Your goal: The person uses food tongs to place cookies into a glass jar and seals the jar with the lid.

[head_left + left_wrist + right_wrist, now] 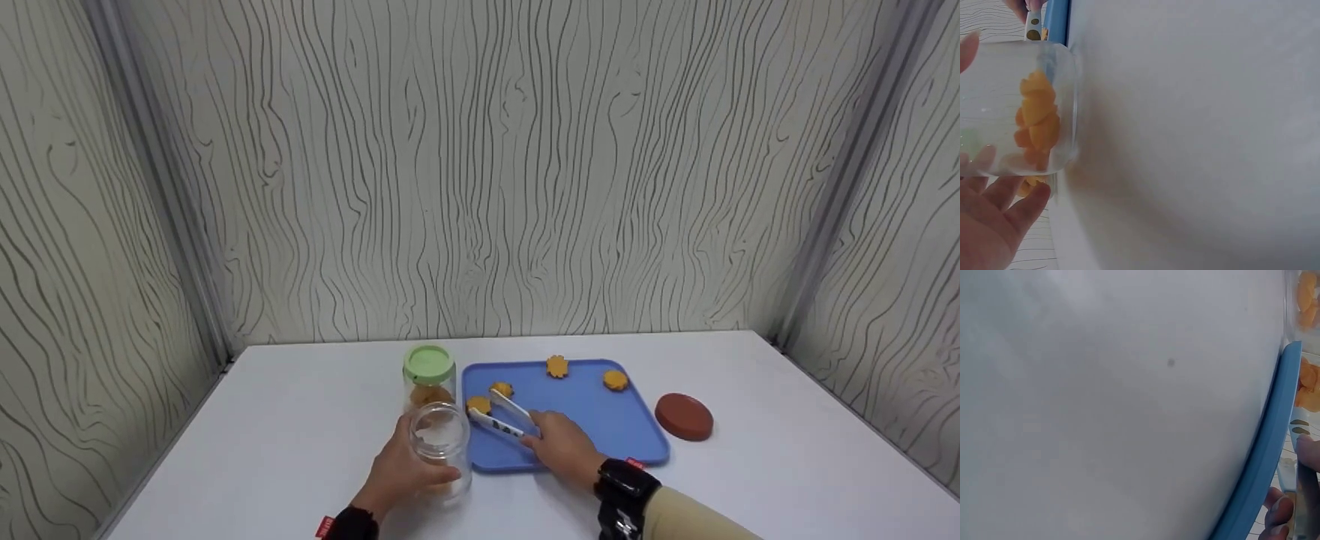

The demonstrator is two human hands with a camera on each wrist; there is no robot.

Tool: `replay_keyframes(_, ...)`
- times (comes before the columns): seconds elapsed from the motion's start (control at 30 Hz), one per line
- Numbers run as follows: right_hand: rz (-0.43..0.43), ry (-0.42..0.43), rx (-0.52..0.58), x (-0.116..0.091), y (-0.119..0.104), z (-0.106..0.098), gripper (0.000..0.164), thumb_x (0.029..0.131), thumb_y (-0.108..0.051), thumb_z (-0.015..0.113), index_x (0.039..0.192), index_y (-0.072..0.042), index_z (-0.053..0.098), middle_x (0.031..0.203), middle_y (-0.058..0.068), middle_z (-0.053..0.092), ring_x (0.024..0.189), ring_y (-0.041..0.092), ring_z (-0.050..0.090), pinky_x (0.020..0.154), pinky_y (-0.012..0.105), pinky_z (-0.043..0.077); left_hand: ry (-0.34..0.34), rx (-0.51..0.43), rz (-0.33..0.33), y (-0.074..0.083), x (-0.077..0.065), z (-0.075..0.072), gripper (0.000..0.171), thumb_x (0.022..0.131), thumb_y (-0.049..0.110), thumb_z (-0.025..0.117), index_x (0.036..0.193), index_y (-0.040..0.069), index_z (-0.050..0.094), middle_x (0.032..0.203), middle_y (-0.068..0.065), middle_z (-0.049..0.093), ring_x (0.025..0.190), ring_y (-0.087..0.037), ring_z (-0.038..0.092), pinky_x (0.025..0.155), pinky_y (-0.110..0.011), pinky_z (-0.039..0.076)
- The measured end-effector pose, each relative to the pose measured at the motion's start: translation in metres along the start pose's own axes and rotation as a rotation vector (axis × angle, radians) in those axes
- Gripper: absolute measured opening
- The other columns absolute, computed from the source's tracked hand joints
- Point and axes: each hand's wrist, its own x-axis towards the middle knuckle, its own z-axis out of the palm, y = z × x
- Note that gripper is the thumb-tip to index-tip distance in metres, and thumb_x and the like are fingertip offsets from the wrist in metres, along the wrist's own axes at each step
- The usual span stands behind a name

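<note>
near the tray's (600, 412) left edge, a jar (442, 451) of orange pieces (1037, 121) is gripped by the left hand (403, 466) — tongs (499, 425) by the right hand (564, 448).

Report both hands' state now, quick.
Left hand: holding the clear, lidless jar.
Right hand: holding the white tongs over the blue tray.

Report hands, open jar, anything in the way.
Left hand gripping open jar, orange pieces inside. Right hand holding tongs, tips at two more pieces on blue tray. Green-lidded jar close behind open jar, possibly tight for left hand.
</note>
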Motion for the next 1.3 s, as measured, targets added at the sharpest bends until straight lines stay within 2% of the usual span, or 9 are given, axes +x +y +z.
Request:
replay_keyframes(0.17, -0.022, 0.018, -0.017, 0.001, 0.0, 0.001, 0.018, 0.091, -0.013, 0.067, 0.099, 0.002, 0.063, 0.073, 0.001, 0.051, 0.062, 0.013, 0.047, 0.051, 0.026, 0.038, -0.011, 0.007, -0.016, 0.0, 0.001, -0.001, 0.113, 0.061, 0.035, 0.093, 0.144, -0.003, 0.026, 0.136, -0.03, 0.046, 0.123, -0.047, 0.046, 0.098, -0.061, 0.04)
replay_keyframes(0.33, -0.014, 0.014, -0.047, 0.006, 0.002, 0.003, 0.027, 0.09, -0.014, 0.068, 0.107, 0.006, 0.063, 0.077, 0.002, 0.053, 0.067, 0.016, 0.048, 0.056, 0.03, 0.039, -0.023, 0.007, -0.021, 0.001, 0.001, -0.002, 0.113, 0.062, 0.035, 0.092, 0.145, -0.002, 0.025, 0.137, -0.03, 0.046, 0.123, -0.047, 0.046, 0.098, -0.061, 0.04)
replay_keyframes(0.47, -0.022, 0.012, -0.05, 0.007, 0.002, 0.004, 0.025, 0.091, -0.015, 0.067, 0.105, 0.005, 0.063, 0.074, 0.001, 0.051, 0.066, 0.016, 0.047, 0.057, 0.031, 0.039, -0.031, -0.005, -0.018, 0.0, 0.001, -0.002, 0.114, 0.062, 0.033, 0.092, 0.147, 0.0, 0.024, 0.138, -0.028, 0.045, 0.124, -0.046, 0.045, 0.098, -0.061, 0.04)
replay_keyframes(0.6, -0.032, 0.003, -0.027, 0.008, 0.001, 0.006, 0.022, 0.091, -0.014, 0.066, 0.104, 0.005, 0.064, 0.074, 0.0, 0.051, 0.066, 0.015, 0.047, 0.057, 0.029, 0.039, -0.029, -0.001, 0.01, -0.001, 0.001, -0.002, 0.111, 0.063, 0.032, 0.092, 0.147, 0.001, 0.026, 0.138, -0.027, 0.046, 0.124, -0.046, 0.046, 0.098, -0.061, 0.04)
replay_keyframes(0.77, -0.045, 0.013, -0.024, 0.005, 0.0, 0.007, 0.032, 0.092, -0.011, 0.065, 0.115, 0.011, 0.062, 0.083, 0.004, 0.059, 0.07, 0.015, 0.049, 0.059, 0.029, 0.041, -0.024, 0.008, 0.05, -0.003, 0.001, -0.002, 0.106, 0.064, 0.031, 0.092, 0.144, 0.003, 0.029, 0.136, -0.022, 0.048, 0.121, -0.042, 0.048, 0.095, -0.061, 0.041)
replay_keyframes(0.9, -0.043, 0.012, -0.016, -0.001, -0.002, 0.002, 0.032, 0.093, -0.012, 0.063, 0.117, 0.009, 0.062, 0.085, 0.004, 0.059, 0.07, 0.014, 0.049, 0.059, 0.028, 0.041, -0.029, 0.003, 0.051, -0.003, 0.0, 0.0, 0.105, 0.064, 0.03, 0.092, 0.143, 0.003, 0.03, 0.136, -0.022, 0.048, 0.121, -0.042, 0.048, 0.096, -0.06, 0.041)
replay_keyframes(0.97, -0.053, 0.012, -0.008, -0.005, -0.002, -0.001, 0.026, 0.094, -0.012, 0.063, 0.113, 0.006, 0.063, 0.081, 0.002, 0.057, 0.068, 0.014, 0.048, 0.057, 0.027, 0.04, -0.03, 0.001, 0.046, -0.002, 0.0, 0.0, 0.105, 0.063, 0.03, 0.092, 0.143, 0.003, 0.03, 0.136, -0.022, 0.048, 0.122, -0.042, 0.048, 0.096, -0.061, 0.041)
replay_keyframes(1.1, -0.079, 0.037, -0.014, -0.012, -0.002, -0.008, 0.032, 0.093, -0.012, 0.064, 0.117, 0.01, 0.062, 0.085, 0.005, 0.06, 0.067, 0.014, 0.046, 0.056, 0.027, 0.039, -0.033, -0.004, 0.014, -0.001, 0.0, -0.001, 0.107, 0.063, 0.03, 0.092, 0.144, 0.002, 0.028, 0.137, -0.024, 0.047, 0.123, -0.044, 0.046, 0.097, -0.061, 0.04)
replay_keyframes(1.3, -0.057, 0.057, -0.059, -0.02, 0.0, -0.015, 0.045, 0.092, -0.016, 0.065, 0.125, 0.013, 0.057, 0.098, 0.013, 0.064, 0.073, 0.015, 0.049, 0.063, 0.032, 0.044, -0.038, -0.004, -0.018, -0.001, 0.001, -0.002, 0.11, 0.063, 0.03, 0.092, 0.145, 0.0, 0.026, 0.138, -0.025, 0.046, 0.123, -0.044, 0.046, 0.098, -0.061, 0.04)
